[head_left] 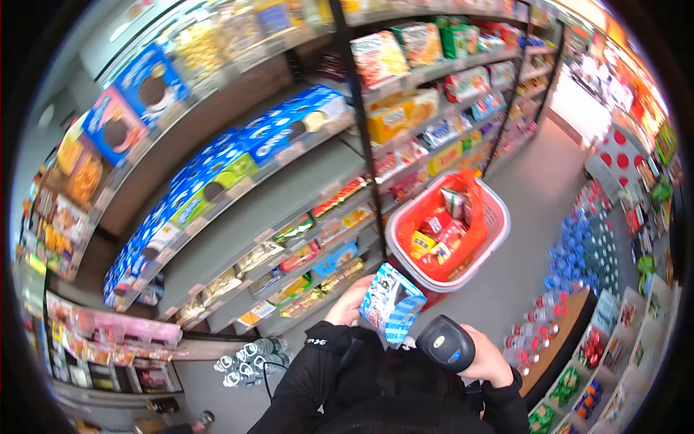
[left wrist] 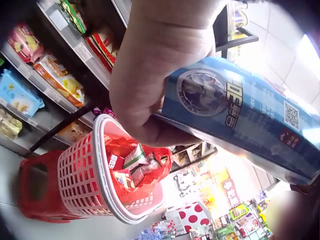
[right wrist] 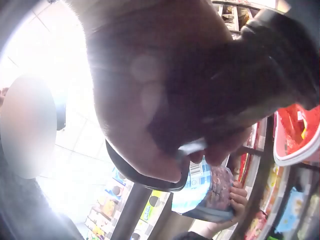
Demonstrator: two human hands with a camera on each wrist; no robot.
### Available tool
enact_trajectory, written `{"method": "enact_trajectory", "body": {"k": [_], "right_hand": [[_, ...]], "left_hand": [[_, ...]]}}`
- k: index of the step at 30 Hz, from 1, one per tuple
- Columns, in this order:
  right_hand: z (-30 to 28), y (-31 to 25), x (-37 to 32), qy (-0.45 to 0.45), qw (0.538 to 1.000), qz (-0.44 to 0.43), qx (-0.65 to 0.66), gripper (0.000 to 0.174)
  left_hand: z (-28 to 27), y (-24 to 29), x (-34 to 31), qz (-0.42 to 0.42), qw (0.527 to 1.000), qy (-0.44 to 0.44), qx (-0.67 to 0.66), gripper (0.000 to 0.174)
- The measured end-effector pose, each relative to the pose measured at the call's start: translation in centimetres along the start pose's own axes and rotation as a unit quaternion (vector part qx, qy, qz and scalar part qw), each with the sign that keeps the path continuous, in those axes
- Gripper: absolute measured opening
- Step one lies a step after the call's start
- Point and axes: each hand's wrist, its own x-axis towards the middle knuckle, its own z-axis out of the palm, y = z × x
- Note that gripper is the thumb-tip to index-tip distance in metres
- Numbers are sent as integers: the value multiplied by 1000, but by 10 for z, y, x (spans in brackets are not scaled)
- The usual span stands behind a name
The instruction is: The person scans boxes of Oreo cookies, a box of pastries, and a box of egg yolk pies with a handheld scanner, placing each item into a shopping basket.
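My left hand grips a blue-and-white striped snack packet by its side, in front of the body. In the left wrist view the packet shows a blue printed face with a QR code. My right hand holds a black handheld barcode scanner, its head close beside the packet. Seen from the right wrist, the packet turns a face with a barcode toward the scanner, and the left hand's fingers wrap its far edge.
A pink-and-white basket with a red bag of snack packs stands ahead, on a red base. Shelves of biscuit boxes run along the left. Bottles stand on the floor and at the right, beside snack bins.
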Motion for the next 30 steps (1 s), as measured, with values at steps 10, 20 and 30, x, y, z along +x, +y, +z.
{"method": "enact_trajectory", "body": {"k": [10, 20, 30], "right_hand": [[47, -20, 59, -81, 984, 52, 148, 65], [187, -118, 180, -310, 940, -44, 139, 90], [330, -189, 263, -387, 897, -198, 81, 62]], "left_hand": [[-43, 45, -92, 207, 860, 182, 429, 17], [-61, 134, -251, 266, 651, 295, 646, 15], [-124, 197, -389, 309, 450, 380, 747, 23]]}}
